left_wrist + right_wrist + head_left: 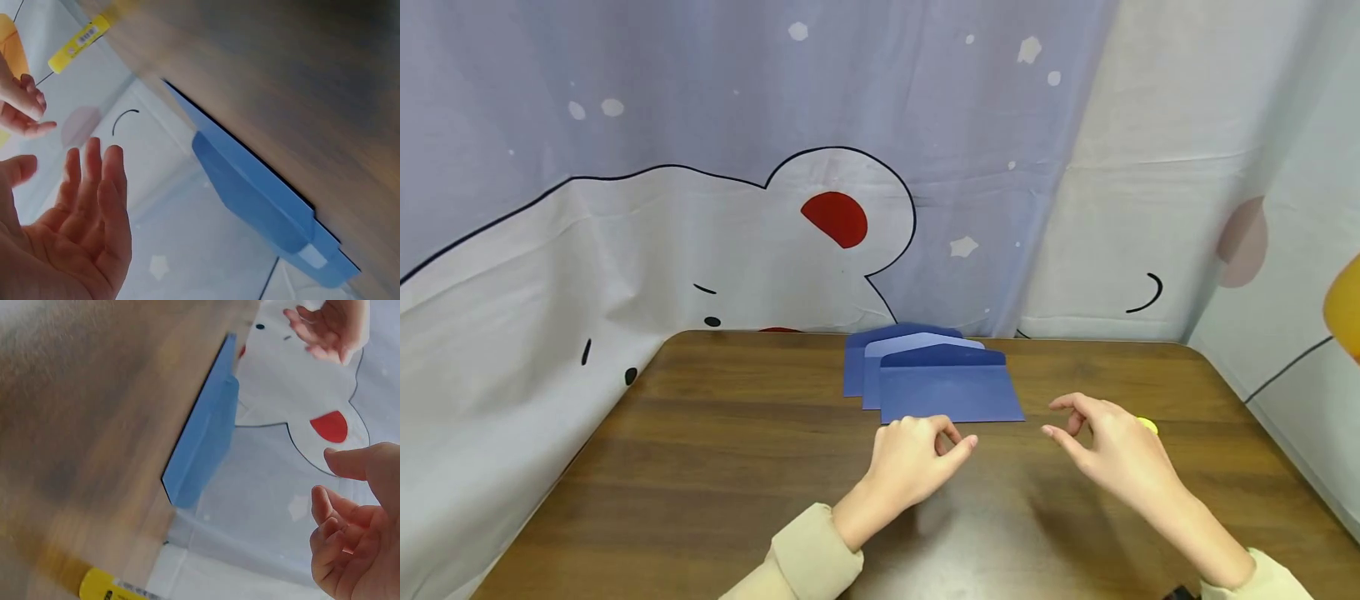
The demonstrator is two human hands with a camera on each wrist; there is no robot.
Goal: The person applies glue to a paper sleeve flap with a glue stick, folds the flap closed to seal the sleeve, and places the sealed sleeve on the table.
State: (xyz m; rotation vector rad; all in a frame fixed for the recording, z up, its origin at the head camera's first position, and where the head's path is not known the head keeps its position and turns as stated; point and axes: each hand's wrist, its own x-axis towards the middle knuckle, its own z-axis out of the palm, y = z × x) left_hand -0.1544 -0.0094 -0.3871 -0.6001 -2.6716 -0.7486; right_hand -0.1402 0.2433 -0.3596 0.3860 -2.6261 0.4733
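Three blue envelopes lie overlapped with their flaps raised at the far middle of the table. The front envelope (951, 398) covers most of the paler middle envelope (872, 385) and the dark rear envelope (853, 367). My left hand (910, 457) hovers just nearer to me than the front envelope, fingers loosely bent and holding nothing. To its right, my right hand (1116, 446) is also held above the table, thumb and fingers apart with nothing between them. A yellow tube with a barcode label (78, 45), resembling a glue stick, stands beyond the right hand, mostly hidden in the head view.
The brown wooden table (715, 467) has rounded far corners. A printed curtain (647, 242) with a cartoon bear hangs right behind its far edge and continues along both sides.
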